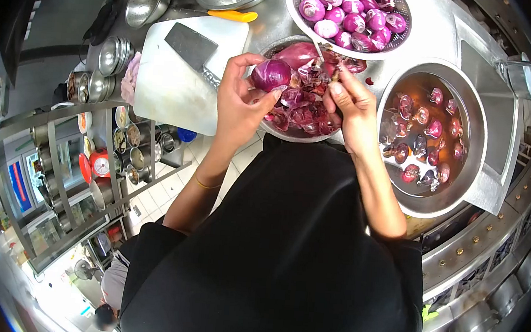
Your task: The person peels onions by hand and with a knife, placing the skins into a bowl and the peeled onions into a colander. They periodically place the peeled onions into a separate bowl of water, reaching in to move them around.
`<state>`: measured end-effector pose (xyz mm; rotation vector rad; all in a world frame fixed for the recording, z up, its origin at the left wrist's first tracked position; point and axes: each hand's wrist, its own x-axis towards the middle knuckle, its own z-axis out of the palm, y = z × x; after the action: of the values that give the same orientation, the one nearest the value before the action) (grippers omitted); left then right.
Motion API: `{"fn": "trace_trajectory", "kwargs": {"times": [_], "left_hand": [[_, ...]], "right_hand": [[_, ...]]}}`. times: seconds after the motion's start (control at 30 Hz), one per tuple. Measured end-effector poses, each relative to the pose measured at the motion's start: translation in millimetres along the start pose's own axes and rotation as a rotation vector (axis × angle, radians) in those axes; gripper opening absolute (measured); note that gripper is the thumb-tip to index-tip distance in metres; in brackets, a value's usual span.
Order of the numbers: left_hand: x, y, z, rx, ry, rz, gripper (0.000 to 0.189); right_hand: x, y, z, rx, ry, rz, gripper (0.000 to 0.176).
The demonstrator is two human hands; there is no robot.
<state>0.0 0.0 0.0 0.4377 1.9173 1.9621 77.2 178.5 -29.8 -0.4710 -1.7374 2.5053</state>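
Observation:
My left hand [243, 92] is closed around a red onion [271, 75] with smooth, shiny purple skin. Pinched together, the fingers of my right hand [352, 104] hold what looks like a small knife [319, 51], its narrow pale blade pointing up and left; the handle is mostly hidden. A brownish scrap shows at those fingertips. Below both hands is a metal bowl [299, 136] heaped with loose papery onion skins [307, 116] and a larger reddish onion [296, 55].
Peeled onions fill a colander [399, 53] at the back. Unpeeled onions float in brownish water in a large metal pot [476, 142] to the right. On the left, a cleaver [191, 46] lies on a white cutting board [177, 96], near an orange handle [232, 15].

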Motion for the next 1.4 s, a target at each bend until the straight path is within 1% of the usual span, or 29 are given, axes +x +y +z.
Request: {"fn": "trace_trajectory", "kwargs": {"times": [0.07,0.1,0.13,0.17,0.2,0.27,0.4,0.43,0.47,0.5,0.53,0.57,0.63,0.67,0.7,0.77,0.8,0.87,0.9,0.97,1.03,1.1,1.13,1.17,1.2,1.23,1.27,1.33,1.4], "left_hand": [[1,-4,2,-0.067,0.012,0.185,0.052],[2,-6,-2,-0.061,0.011,0.191,0.052],[3,-7,-3,-0.087,0.006,0.222,0.055],[3,-9,-5,-0.113,0.002,0.251,0.059],[4,-10,-7,-0.114,0.003,0.252,0.059],[5,-12,-14,-0.136,0.009,0.173,0.062],[6,-21,-29,-0.103,0.005,0.162,0.066],[6,-20,-31,-0.119,0.001,0.193,0.066],[6,-20,-32,-0.134,-0.003,0.224,0.066],[7,-20,-32,-0.134,-0.004,0.225,0.066],[7,-19,-33,-0.083,-0.012,0.263,0.067],[7,-19,-34,-0.033,-0.018,0.301,0.068],[7,-17,-32,-0.022,-0.024,0.308,0.068],[7,-16,-31,-0.013,-0.034,0.316,0.068],[6,-15,-29,-0.013,-0.033,0.314,0.068],[5,-14,-24,-0.151,-0.041,0.157,0.058],[4,-15,-23,-0.152,-0.043,0.157,0.058],[3,-15,-23,-0.428,-0.050,-0.061,0.047],[3,-15,-20,-0.428,-0.052,-0.061,0.047],[3,-13,-15,-0.525,-0.008,-0.109,0.041],[2,-14,-17,-0.510,-0.012,-0.117,0.039],[1,-15,-16,-0.497,-0.019,-0.128,0.038],[0,-14,-14,-0.500,0.007,-0.121,0.037],[1,-14,-12,-0.503,0.033,-0.111,0.037],[1,-13,-9,-0.502,0.033,-0.109,0.037],[2,-13,-6,-0.373,0.050,-0.024,0.039],[2,-12,-5,-0.244,0.068,0.061,0.041],[3,-14,-6,-0.211,0.052,0.104,0.042],[3,-13,-5,-0.181,0.034,0.146,0.044]], "right_hand": [[0,1,-4,0.152,0.036,0.007,0.043],[2,3,-1,0.156,0.033,0.001,0.043],[1,3,1,0.132,0.055,0.016,0.018],[1,3,2,0.106,0.078,0.032,0.012],[0,2,2,0.105,0.077,0.031,0.012],[0,-1,0,0.151,0.095,0.038,0.011],[1,0,-8,0.160,0.056,0.025,0.015],[1,1,-9,0.160,0.058,0.026,0.015],[1,-1,-9,-0.043,-0.004,0.055,0.028],[1,-2,-9,-0.245,-0.066,0.085,0.048],[0,4,-9,-0.407,-0.068,0.131,0.063],[0,6,-8,-0.407,-0.070,0.131,0.063],[-2,8,-5,-0.635,0.013,0.000,0.070],[-3,5,-4,-0.698,0.016,-0.021,0.074],[-5,-2,-3,-0.698,0.015,-0.020,0.074],[-8,-15,-1,-0.755,-0.067,-0.068,0.062],[-8,-14,-1,-0.755,-0.064,-0.067,0.062],[-8,-13,-1,-0.565,0.014,-0.042,0.044],[-8,-11,0,-0.565,0.015,-0.042,0.044],[-10,-7,1,-0.471,0.153,-0.112,0.031],[-15,-9,3,-0.463,0.142,-0.115,0.034],[-20,-10,9,-0.524,0.077,-0.262,0.035],[-23,-16,13,-0.567,0.043,-0.294,0.037],[-25,-19,15,-0.562,0.004,-0.267,0.039],[-25,-17,16,-0.594,0.001,-0.332,0.040],[-25,-15,18,-0.627,-0.003,-0.398,0.041],[-25,-16,18,-0.627,-0.004,-0.400,0.041],[-25,-19,17,-0.720,-0.008,-0.451,0.041],[-26,-22,17,-0.715,-0.019,-0.449,0.041]]}}
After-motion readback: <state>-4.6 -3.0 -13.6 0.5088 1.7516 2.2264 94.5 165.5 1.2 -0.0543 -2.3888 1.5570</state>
